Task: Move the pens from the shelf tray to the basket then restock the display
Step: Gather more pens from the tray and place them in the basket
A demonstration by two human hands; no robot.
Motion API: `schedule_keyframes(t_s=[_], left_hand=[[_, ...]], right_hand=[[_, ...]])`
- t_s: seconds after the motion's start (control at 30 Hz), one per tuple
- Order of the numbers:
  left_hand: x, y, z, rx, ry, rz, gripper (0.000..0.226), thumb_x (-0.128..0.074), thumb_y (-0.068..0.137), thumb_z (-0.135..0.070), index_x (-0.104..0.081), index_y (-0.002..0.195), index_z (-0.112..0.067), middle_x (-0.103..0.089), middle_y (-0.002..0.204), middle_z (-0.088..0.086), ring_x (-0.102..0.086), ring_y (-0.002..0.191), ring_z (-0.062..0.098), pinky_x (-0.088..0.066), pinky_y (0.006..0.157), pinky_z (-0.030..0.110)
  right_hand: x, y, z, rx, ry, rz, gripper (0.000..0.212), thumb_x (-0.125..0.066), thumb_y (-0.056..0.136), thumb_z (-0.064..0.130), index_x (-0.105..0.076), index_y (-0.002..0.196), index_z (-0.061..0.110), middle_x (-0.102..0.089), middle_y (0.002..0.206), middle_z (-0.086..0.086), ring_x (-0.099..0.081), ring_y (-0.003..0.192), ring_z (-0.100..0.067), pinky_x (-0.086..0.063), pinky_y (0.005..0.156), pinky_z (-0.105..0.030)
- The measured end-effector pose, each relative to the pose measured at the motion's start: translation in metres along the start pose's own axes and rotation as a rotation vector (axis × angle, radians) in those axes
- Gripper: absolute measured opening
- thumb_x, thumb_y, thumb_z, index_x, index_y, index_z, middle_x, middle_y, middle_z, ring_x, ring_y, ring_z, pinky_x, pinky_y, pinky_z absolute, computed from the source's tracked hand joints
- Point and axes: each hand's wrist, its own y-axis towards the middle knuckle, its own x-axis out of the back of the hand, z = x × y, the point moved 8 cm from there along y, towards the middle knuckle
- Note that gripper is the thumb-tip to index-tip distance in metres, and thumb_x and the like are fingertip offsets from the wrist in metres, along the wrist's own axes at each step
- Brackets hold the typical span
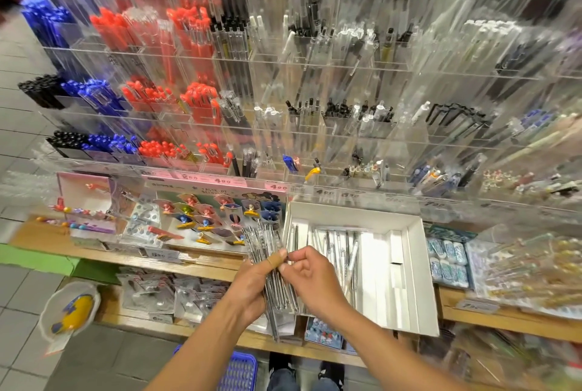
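My left hand (252,285) grips a thick bundle of clear pens (267,252), held upright in front of the shelf. A bandage wraps its thumb. My right hand (310,279) pinches the pens at the bundle's right side, thumb and fingers curled against them. Just right of my hands lies the white shelf tray (412,267), with a few clear pens (341,247) lying inside. A blue plastic basket (239,370) stands on the floor below my left forearm, partly hidden by it. Above rises the clear acrylic pen display (315,126) with blue, red, black and clear pens in compartments.
A wooden shelf (201,261) carries a pink card stand of novelty clips (217,217) to the left and packs of paper clips (447,256) to the right. A lower shelf holds packaged items (163,296). A white bag with a yellow item (71,308) hangs lower left. My shoes (302,362) show below.
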Motion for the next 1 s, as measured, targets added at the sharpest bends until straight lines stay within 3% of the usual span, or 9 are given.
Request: schedule_keyframes(t_s=[0.13, 0.2, 0.27, 0.37, 0.43, 0.5, 0.57, 0.7, 1.0], left_hand=[[0.004, -0.002, 0.004, -0.010, -0.036, -0.049, 0.085, -0.082, 0.072, -0.008, -0.036, 0.141, 0.011, -0.067, 0.111, 0.035, -0.071, 0.097, 0.041, -0.061, 0.065, 0.044], [0.004, -0.005, 0.003, -0.007, -0.022, -0.049, 0.069, -0.081, 0.069, -0.006, -0.052, 0.129, 0.014, -0.069, 0.107, 0.033, -0.072, 0.094, 0.039, -0.061, 0.061, 0.041], [0.006, -0.007, 0.001, -0.004, 0.009, -0.036, 0.048, -0.077, 0.070, -0.007, -0.063, 0.111, 0.013, -0.072, 0.091, 0.028, -0.073, 0.072, 0.033, -0.059, 0.053, 0.036], [0.013, -0.010, -0.002, -0.020, 0.007, -0.053, 0.037, -0.075, 0.072, -0.005, -0.064, 0.104, 0.009, -0.064, 0.067, 0.014, -0.063, 0.049, 0.021, -0.054, 0.045, 0.029], [0.015, -0.010, -0.003, -0.023, -0.033, -0.054, 0.038, -0.075, 0.069, -0.005, -0.064, 0.104, 0.007, -0.062, 0.067, 0.013, -0.060, 0.050, 0.019, -0.055, 0.047, 0.028], [0.018, -0.011, -0.002, -0.014, -0.080, -0.032, 0.028, -0.075, 0.067, -0.004, -0.065, 0.093, 0.003, -0.063, 0.069, 0.014, -0.061, 0.053, 0.019, -0.057, 0.051, 0.028], [0.022, -0.014, 0.000, 0.007, -0.091, -0.019, 0.023, -0.075, 0.068, -0.004, -0.065, 0.089, 0.000, -0.062, 0.071, 0.014, -0.061, 0.057, 0.021, -0.058, 0.055, 0.029], [0.030, -0.018, 0.000, 0.024, -0.091, -0.018, 0.024, -0.074, 0.070, -0.004, -0.062, 0.090, 0.000, -0.059, 0.073, 0.014, -0.059, 0.057, 0.022, -0.057, 0.052, 0.032], [0.036, -0.021, -0.001, 0.022, -0.066, -0.052, 0.028, -0.074, 0.068, -0.006, -0.061, 0.092, 0.000, -0.061, 0.073, 0.014, -0.057, 0.060, 0.022, -0.055, 0.053, 0.031]], right_hand=[[-0.008, -0.006, 0.001, 0.053, -0.044, -0.046, 0.014, -0.071, 0.086, 0.029, -0.057, 0.086, 0.024, -0.055, 0.071, 0.010, -0.048, 0.058, 0.002, -0.040, 0.056, -0.013], [-0.010, -0.006, -0.002, 0.062, -0.042, -0.025, 0.014, -0.071, 0.085, 0.032, -0.059, 0.084, 0.027, -0.059, 0.072, 0.010, -0.050, 0.056, 0.004, -0.040, 0.055, -0.012], [-0.009, 0.000, -0.007, 0.049, 0.002, 0.058, 0.009, -0.067, 0.088, 0.037, -0.063, 0.087, 0.029, -0.066, 0.078, 0.012, -0.058, 0.057, 0.004, -0.048, 0.056, -0.015], [0.008, 0.026, -0.026, -0.015, -0.038, -0.003, 0.009, -0.059, 0.094, 0.031, -0.064, 0.093, 0.023, -0.069, 0.081, 0.006, -0.065, 0.062, -0.008, -0.058, 0.060, -0.025], [0.019, 0.050, -0.046, -0.111, -0.218, -0.089, 0.011, -0.059, 0.095, 0.025, -0.060, 0.104, 0.019, -0.063, 0.096, 0.007, -0.063, 0.076, -0.013, -0.054, 0.064, -0.023], [0.012, 0.066, -0.067, -0.208, -0.439, -0.062, 0.021, -0.058, 0.095, 0.023, -0.054, 0.113, 0.015, -0.058, 0.103, 0.003, -0.057, 0.087, -0.015, -0.047, 0.072, -0.025], [0.002, 0.073, -0.080, -0.261, -0.566, -0.040, 0.023, -0.057, 0.094, 0.020, -0.050, 0.114, 0.012, -0.059, 0.100, 0.000, -0.055, 0.081, -0.015, -0.045, 0.064, -0.025], [0.000, 0.079, -0.083, -0.308, -0.587, -0.124, 0.031, -0.061, 0.091, 0.025, -0.047, 0.114, 0.009, -0.052, 0.081, 0.003, -0.050, 0.065, -0.009, -0.031, 0.046, -0.022], [-0.005, 0.079, -0.086, -0.302, -0.575, -0.127, 0.028, -0.057, 0.094, 0.022, -0.047, 0.117, 0.008, -0.053, 0.084, 0.004, -0.051, 0.066, -0.008, -0.032, 0.047, -0.021]])
